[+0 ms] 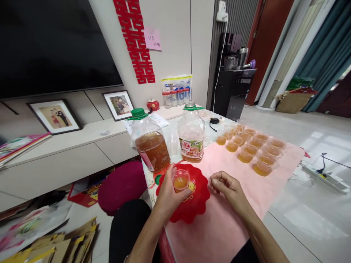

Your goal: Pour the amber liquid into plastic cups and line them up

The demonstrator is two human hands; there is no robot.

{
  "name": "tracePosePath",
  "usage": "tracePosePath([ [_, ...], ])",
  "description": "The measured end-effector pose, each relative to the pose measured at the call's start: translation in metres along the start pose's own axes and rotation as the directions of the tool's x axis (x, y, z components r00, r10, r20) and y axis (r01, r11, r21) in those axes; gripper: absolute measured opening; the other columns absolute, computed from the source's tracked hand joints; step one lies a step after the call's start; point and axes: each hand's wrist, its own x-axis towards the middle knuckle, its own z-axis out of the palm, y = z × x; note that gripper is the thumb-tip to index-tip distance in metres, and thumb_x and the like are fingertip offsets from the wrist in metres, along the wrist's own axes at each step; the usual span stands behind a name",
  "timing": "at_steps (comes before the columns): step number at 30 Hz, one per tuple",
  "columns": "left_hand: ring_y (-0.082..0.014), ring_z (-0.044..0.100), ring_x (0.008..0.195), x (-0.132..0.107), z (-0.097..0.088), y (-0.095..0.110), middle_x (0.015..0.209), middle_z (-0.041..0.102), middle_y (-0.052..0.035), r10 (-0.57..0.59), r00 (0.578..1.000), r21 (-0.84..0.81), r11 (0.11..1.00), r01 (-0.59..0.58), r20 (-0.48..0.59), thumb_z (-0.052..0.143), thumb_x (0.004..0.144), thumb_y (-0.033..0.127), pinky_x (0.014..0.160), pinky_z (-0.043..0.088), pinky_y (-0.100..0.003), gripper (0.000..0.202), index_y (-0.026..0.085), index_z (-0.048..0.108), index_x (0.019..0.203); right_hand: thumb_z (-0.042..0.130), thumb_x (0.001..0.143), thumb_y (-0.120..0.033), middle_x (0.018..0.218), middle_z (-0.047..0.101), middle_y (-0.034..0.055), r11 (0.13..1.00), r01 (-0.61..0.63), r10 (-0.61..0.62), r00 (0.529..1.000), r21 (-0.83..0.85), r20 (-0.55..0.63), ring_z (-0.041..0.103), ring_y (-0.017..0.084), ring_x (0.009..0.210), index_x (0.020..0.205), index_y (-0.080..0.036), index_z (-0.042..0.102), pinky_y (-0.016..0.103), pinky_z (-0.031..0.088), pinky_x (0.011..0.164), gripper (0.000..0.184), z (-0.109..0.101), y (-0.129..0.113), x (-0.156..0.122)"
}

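My left hand (171,188) is closed around a small clear plastic cup (181,179) of amber liquid, over a red scalloped plate (197,206) with gold markings. To the right of the plate, my right hand (227,184) hovers near its edge, fingers curled in towards the thumb, with nothing visible in them. Behind the plate stands a large clear jug (153,149) with a green cap, mostly full of brown liquid. Beside it is a second jug (191,133), uncapped and nearly drained. A green cap (158,179) lies by the plate's left edge.
Several filled cups (246,153) stand in rows on the pink tablecloth (216,223) at the right. Glass jars with red lids (173,98) are at the back. A maroon round stool (123,186) is left of the table; a power strip (325,177) lies on the floor.
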Motion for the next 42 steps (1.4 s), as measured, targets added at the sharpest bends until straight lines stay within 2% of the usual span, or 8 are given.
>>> tracePosePath([
  [6,-0.0296,0.052,0.145,0.0,0.004,-0.004,0.156,0.051,-0.0187,0.019,0.999,-0.018,1.0,-0.019,-0.04,0.073,0.063,0.048,0.129,0.037,-0.049,0.105,0.011,0.037,0.154,0.069,0.1,-0.053,0.077,0.062,-0.0041,0.999,-0.029,0.029,0.998,0.014,0.055,0.059,0.011,0.065,0.092,-0.017,0.065,0.027,0.051,0.064,0.037,0.02,-0.005,-0.006],
  [16,-0.0264,0.058,0.141,-0.023,0.012,0.009,0.152,0.057,-0.0134,0.072,0.997,-0.088,0.994,-0.068,0.042,0.075,0.065,0.039,0.125,0.044,-0.048,0.102,0.019,0.032,0.155,0.068,0.101,-0.052,0.074,0.062,-0.0046,0.995,-0.076,0.067,0.99,0.071,0.123,0.059,0.01,0.064,0.085,-0.018,0.062,0.027,0.052,0.065,0.038,0.032,-0.021,-0.002],
  [26,-0.0287,0.058,0.14,-0.037,0.03,0.019,0.151,0.057,-0.0127,0.059,0.989,-0.082,0.995,-0.048,0.134,0.074,0.068,0.039,0.119,0.048,-0.052,0.1,0.021,0.03,0.156,0.074,0.098,-0.045,0.062,0.056,-0.0088,0.949,-0.252,0.208,0.953,0.191,0.219,0.052,0.008,0.051,0.079,-0.018,0.058,0.022,0.047,0.055,0.036,0.02,-0.028,-0.005],
  [32,-0.0307,0.05,0.149,-0.032,0.041,0.019,0.16,0.048,-0.0152,0.072,0.983,-0.099,0.994,-0.056,0.171,0.081,0.067,0.047,0.129,0.039,-0.055,0.115,0.023,0.021,0.162,0.072,0.1,-0.041,0.063,0.056,-0.0088,0.921,-0.286,0.247,0.954,0.263,0.171,0.052,0.007,0.051,0.077,-0.018,0.057,0.021,0.048,0.054,0.036,0.008,-0.028,-0.002],
  [35,-0.0321,0.036,0.16,-0.036,0.044,0.013,0.171,0.033,-0.0134,0.1,0.99,-0.078,0.993,-0.092,0.104,0.082,0.069,0.05,0.135,0.03,-0.058,0.117,0.026,0.018,0.164,0.071,0.101,-0.038,0.065,0.056,-0.0081,0.921,-0.275,0.255,0.961,0.276,0.105,0.053,0.007,0.053,0.079,-0.017,0.059,0.021,0.049,0.054,0.034,-0.003,-0.029,0.003],
  [38,-0.0341,0.037,0.159,-0.05,0.05,0.001,0.169,0.039,-0.0121,0.13,0.987,0.075,0.99,-0.124,-0.095,0.073,0.082,0.048,0.132,0.034,-0.063,0.09,0.027,0.032,0.16,0.071,0.102,-0.037,0.07,0.059,-0.0068,0.927,-0.243,0.255,0.967,0.284,-0.006,0.055,0.007,0.056,0.082,-0.016,0.061,0.021,0.05,0.055,0.031,-0.02,-0.029,0.015],
  [40,-0.0335,0.042,0.157,-0.064,0.058,-0.012,0.166,0.044,-0.0135,0.222,0.953,0.179,0.966,-0.186,-0.206,0.063,0.093,0.041,0.129,0.04,-0.062,0.071,0.025,0.037,0.157,0.07,0.102,-0.037,0.074,0.061,-0.0055,0.932,-0.221,0.257,0.962,0.288,-0.092,0.057,0.007,0.059,0.087,-0.015,0.063,0.021,0.051,0.056,0.028,-0.031,-0.028,0.029],
  [42,-0.0285,0.042,0.158,-0.077,0.067,-0.029,0.167,0.044,-0.0125,0.362,0.909,0.259,0.916,-0.306,-0.208,0.052,0.102,0.032,0.127,0.047,-0.052,0.056,0.026,0.039,0.156,0.07,0.103,-0.038,0.08,0.064,-0.0036,0.934,-0.206,0.265,0.948,0.293,-0.177,0.059,0.008,0.063,0.094,-0.015,0.065,0.022,0.053,0.058,0.025,-0.041,-0.024,0.047],
])
